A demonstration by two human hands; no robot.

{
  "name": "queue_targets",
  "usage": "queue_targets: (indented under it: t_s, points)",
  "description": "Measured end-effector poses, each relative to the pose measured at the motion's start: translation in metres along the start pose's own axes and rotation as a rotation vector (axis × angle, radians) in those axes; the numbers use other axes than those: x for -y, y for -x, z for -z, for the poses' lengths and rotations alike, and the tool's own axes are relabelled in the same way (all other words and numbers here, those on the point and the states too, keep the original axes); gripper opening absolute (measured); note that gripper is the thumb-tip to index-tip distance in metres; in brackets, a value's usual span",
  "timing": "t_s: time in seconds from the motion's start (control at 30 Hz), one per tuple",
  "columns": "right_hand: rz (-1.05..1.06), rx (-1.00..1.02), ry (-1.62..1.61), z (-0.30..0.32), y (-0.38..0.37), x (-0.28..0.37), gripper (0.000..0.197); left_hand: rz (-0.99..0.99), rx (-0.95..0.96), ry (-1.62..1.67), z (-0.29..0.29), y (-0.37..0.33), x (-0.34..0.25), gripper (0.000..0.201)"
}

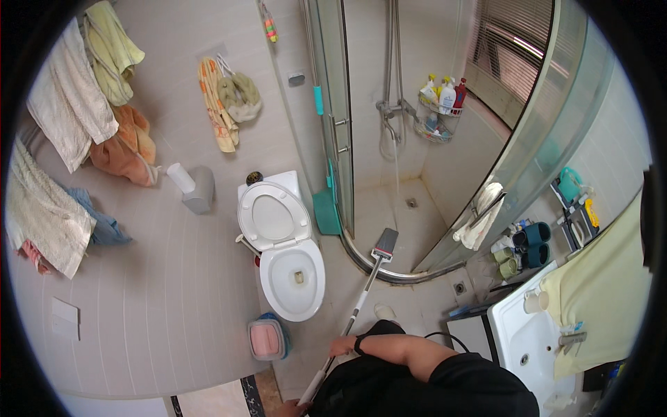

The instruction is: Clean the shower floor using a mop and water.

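Note:
A flat mop with a grey head and a long white-and-grey handle slants up from the lower edge. Its head lies across the curved metal sill at the shower opening. My right hand, below a black wristband, is closed around the middle of the handle. Lower down, my left hand grips the handle near its end; it is partly cut off by the lower edge. A thin stream appears to fall from the shower tap toward the floor drain.
Left of the mop stands a toilet with its lid raised, beside a small bin. Glass shower doors flank the opening. A white washbasin is at the right. Towels hang on the left wall; a teal dustpan leans by the shower.

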State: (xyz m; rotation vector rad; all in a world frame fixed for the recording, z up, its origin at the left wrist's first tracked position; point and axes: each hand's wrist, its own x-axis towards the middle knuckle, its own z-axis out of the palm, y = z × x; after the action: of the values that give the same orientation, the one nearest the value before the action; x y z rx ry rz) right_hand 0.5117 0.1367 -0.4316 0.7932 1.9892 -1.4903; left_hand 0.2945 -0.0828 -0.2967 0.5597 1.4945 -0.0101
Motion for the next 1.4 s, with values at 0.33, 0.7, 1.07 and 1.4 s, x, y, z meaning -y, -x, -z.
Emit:
queue_targets:
  t_s: [0.33, 0.7, 1.07, 1.4]
  points:
    - [-0.034, -0.043, -0.406, 0.037, 0.012, -0.077, 0.033, 0.135, -0.043, -0.053, -0.033, -0.007, -0.067, 0.032]
    - [0.048, -0.245, -0.253, 0.150, 0.045, -0.177, 0.038, -0.243, -0.125, 0.147, -0.084, -0.013, -0.243, 0.027]
    - [-0.066, -0.440, -0.237, 0.195, 0.052, -0.238, 0.047, 0.078, 0.061, -0.082, -0.084, -0.108, -0.293, 0.040]
    - [-0.087, -0.445, -0.120, 0.136, 0.020, -0.210, 0.051, -0.084, -0.024, -0.132, -0.076, -0.085, -0.227, 0.040]
